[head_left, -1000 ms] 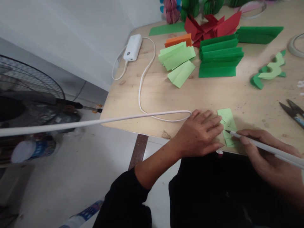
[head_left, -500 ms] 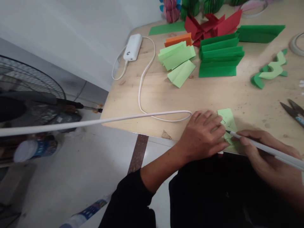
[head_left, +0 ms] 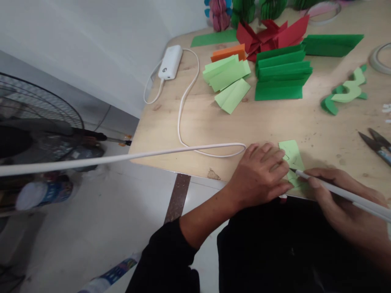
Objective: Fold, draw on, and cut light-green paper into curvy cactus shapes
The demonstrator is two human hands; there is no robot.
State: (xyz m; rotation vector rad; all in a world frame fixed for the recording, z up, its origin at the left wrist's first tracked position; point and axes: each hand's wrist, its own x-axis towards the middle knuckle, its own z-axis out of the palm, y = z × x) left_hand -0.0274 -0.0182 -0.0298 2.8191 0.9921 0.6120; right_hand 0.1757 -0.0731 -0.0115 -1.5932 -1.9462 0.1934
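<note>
Where the desk (head_left: 214,122) is standing: it is running up to a white wall, its pale wood top carrying paper, a cable and tools, and its near edge is lying at the person's lap.
Fan (head_left: 39,118): it is standing on the floor left of the desk, black wire guard showing, well apart from both hands.
Cable (head_left: 183,101): white, it is trailing from the power bank, looping over the desk, curving just beside the left hand and running off the left edge.
Dark green paper (head_left: 282,73): folded sheets are lying in an overlapping stack at the far middle of the desk.
Red paper (head_left: 271,34): folded pieces are fanning out behind the dark green stack.
Light green stack (head_left: 227,73): folded sheets are lying left of the dark green paper, with an orange sheet (head_left: 229,51) touching their far side.
Left hand (head_left: 259,175): it is lying flat and open, fingers spread, pressing down on the light green slip at the near edge.
Right hand (head_left: 339,195): it is closing around the pen, gripping it like a writer.
Power bank (head_left: 170,62): white, it is lying near the wall.
Pen (head_left: 363,201): white, it is slanting down to the left, its tip touching the slip.
Light green slip (head_left: 292,152): it is lying flat between the two hands, pencilled lines showing on it.
Snips (head_left: 375,144): they are lying at the right edge, apart from the right hand.
</note>
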